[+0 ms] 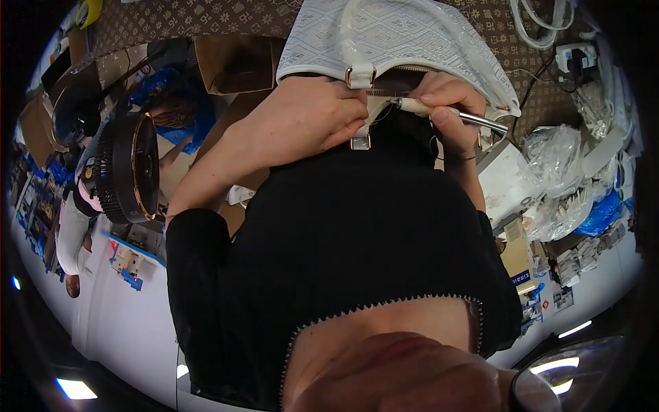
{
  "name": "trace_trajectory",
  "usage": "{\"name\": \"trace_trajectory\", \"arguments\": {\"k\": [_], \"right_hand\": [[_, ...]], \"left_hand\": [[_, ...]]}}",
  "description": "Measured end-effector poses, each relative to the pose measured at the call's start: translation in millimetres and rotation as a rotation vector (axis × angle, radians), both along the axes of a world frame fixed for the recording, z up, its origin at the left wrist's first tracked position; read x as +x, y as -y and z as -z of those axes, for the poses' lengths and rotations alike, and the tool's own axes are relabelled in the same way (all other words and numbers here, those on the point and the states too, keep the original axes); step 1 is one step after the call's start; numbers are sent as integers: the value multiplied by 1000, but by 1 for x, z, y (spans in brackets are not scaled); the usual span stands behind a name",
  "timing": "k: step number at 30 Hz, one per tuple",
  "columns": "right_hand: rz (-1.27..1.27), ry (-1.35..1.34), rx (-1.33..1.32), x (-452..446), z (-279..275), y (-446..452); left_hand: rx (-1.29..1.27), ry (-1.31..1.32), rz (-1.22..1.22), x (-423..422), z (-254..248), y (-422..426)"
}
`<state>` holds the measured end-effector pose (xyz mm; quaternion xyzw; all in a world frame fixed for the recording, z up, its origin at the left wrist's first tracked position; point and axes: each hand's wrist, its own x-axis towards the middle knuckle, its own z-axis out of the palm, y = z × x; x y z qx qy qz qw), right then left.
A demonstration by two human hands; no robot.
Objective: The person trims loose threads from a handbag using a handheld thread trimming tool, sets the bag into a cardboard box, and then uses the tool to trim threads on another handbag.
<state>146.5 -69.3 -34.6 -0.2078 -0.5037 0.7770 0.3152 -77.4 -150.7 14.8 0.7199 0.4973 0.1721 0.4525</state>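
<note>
A pale blue-and-white patterned bag point(405, 42) with white trim lies at the top centre, its zipped opening towards my body. My left hand point(326, 113) is closed at the left of this opening, its fingertips on the bag's edge beside a metal strap buckle point(360, 77). Between my hands a cream strap end shows, with a second buckle point(360, 142) below it. My right hand point(453, 103) pinches a slim pen-like tool point(415, 106) with a white grip and a metal shaft. Its tip points left, close to the cream piece; whether they touch is unclear.
A black fan point(127, 168) stands at the left, near an open cardboard box point(237, 65). Clear plastic bags point(556, 161) and a yellow box point(518, 257) are at the right. Cables lie on the brown patterned cloth point(535, 103). Another person point(72, 230) is at the far left.
</note>
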Motion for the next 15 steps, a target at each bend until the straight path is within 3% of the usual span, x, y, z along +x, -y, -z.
{"name": "trace_trajectory", "arguments": {"k": [6,15], "right_hand": [[-24,-7,1,0,-2,-2],[-3,-21,11,0,1,0]], "left_hand": [[148,-164,57,3,-1,3],[-7,33,-193,-4,-2,10]]}}
